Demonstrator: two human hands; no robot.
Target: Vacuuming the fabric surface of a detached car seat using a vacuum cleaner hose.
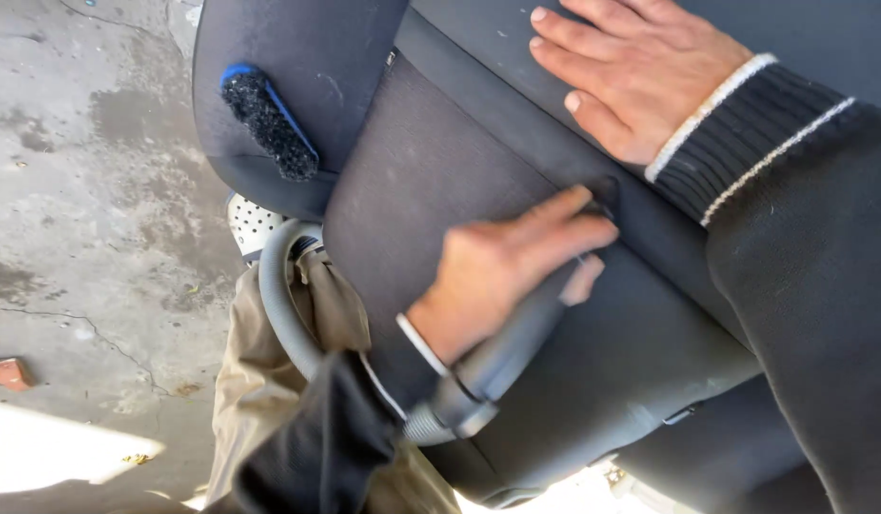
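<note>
Two hands on a dark car seat (pixel 440 162), one gripping a vacuum nozzle (pixel 516 343).

Left hand (pixel 502 266) wrapped round the grey nozzle, fingers closed, tip pushed into the crease between cushion and backrest. Grey hose (pixel 283 305) looping from the nozzle's lower end, down off the seat's front edge. Right hand (pixel 631 71) spread flat, holding nothing, pressed on the seat just above the crease, near the left hand. Blue-backed brush (pixel 267 119) lying well apart near the seat's far edge. Bare concrete floor (pixel 88 190) beyond that edge.
</note>
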